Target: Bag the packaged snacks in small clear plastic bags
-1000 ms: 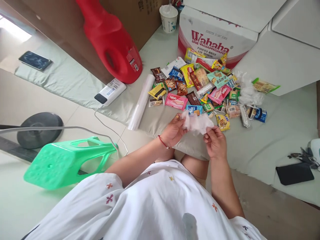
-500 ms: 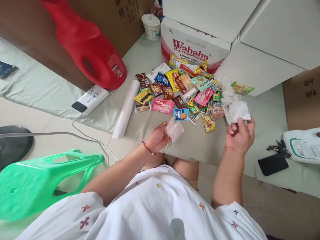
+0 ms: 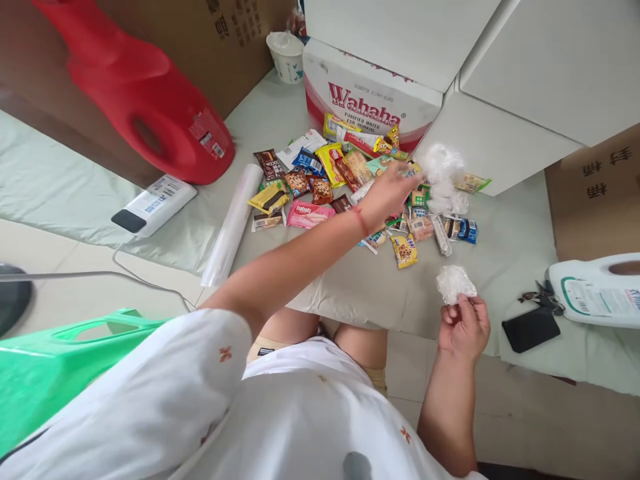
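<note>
My left hand (image 3: 393, 190) stretches over a pile of wrapped snacks (image 3: 313, 215), its fingertips close to a heap of crumpled clear plastic (image 3: 443, 170). Its fingers are bent and smeared by motion, so I cannot make out whether anything is between them. Nearer to me, my right hand (image 3: 465, 327) pinches a crumpled piece of clear plastic film (image 3: 455, 283) between thumb and fingers, just above the cloth. A yellow cookie packet (image 3: 404, 251) and a blue packet (image 3: 467, 231) lie beyond that hand. The left forearm hides part of the snack pile.
A clear plastic roll (image 3: 233, 223) and a white box-shaped device (image 3: 154, 205) lie left, by a red jug (image 3: 150, 120). Behind the snacks stands a Wahaha carton (image 3: 370, 100). A black phone (image 3: 531, 330), keys (image 3: 543, 298) and a white jug (image 3: 600, 293) are at right; a green stool (image 3: 60, 373) stands left.
My left hand has moved forward and right across the snacks; the plastic it held no longer shows in it. My right hand has drawn back toward me with clear plastic film, uncovering snack packets.
</note>
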Demonstrator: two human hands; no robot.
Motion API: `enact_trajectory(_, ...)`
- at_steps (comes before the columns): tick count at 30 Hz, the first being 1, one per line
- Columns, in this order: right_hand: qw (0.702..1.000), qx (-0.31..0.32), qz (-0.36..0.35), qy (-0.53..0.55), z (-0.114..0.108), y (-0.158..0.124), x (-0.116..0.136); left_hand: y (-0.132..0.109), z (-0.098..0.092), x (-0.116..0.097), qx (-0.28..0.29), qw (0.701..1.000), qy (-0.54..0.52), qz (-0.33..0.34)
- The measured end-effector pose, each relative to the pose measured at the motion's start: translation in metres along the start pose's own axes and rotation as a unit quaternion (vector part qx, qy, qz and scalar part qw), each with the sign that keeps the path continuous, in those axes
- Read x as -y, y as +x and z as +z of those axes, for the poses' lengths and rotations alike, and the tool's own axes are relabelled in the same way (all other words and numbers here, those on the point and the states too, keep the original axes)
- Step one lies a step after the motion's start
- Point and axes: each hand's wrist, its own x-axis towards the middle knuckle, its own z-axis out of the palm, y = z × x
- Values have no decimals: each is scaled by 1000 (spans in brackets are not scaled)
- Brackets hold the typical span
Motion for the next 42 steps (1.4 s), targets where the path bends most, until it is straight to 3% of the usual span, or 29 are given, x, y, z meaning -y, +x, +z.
enact_trajectory(3, 999, 27, 36, 12, 13, -5, -10, -76, -43, 52, 112, 984, 102, -89)
enact_trajectory(6, 994, 89, 67, 7, 36, -11, -28, -149, -71, 84, 81, 976, 118, -164)
enact_trajectory(9, 989, 141, -2, -53, 60, -24, -42, -180, -75, 83, 42, 975, 95, -196)
enact_trajectory(11, 969, 189, -85, -134, 70, -36, -47, -178, -72, 74, 20, 980, 84, -178)
enact_trajectory(13, 932, 248, -160, -212, 75, -49, -49, -168, -71, 67, 7, 985, 82, -154)
enact_trajectory(16, 893, 323, -197, -245, 73, -63, -50, -155, -75, 64, -6, 988, 78, -132)
enact_trajectory(18, 904, 339, -152, -211, 68, -66, -51, -154, -78, 67, -21, 990, 54, -126)
enact_trajectory(22, 958, 269, 21, -99, 58, -61, -54, -160, -84, 70, -21, 984, -37, -172)
enact_trajectory(25, 953, 276, 106, -70, 58, -57, -54, -165, -86, 70, -12, 980, -50, -191)
enact_trajectory(29, 945, 295, 88, -115, 67, -51, -53, -166, -92, 68, -52, 986, -22, -156)
enact_trajectory(31, 950, 285, 64, -111, 72, -48, -53, -166, -95, 64, -57, 985, -58, -152)
enact_trajectory(36, 950, 291, 52, -101, 77, -43, -61, -170, -96, 55, 23, 957, -181, -224)
enact_trajectory(42, 947, 296, 71, -99, 73, -48, -64, -174, -85, 74, -1, 974, -73, -215)
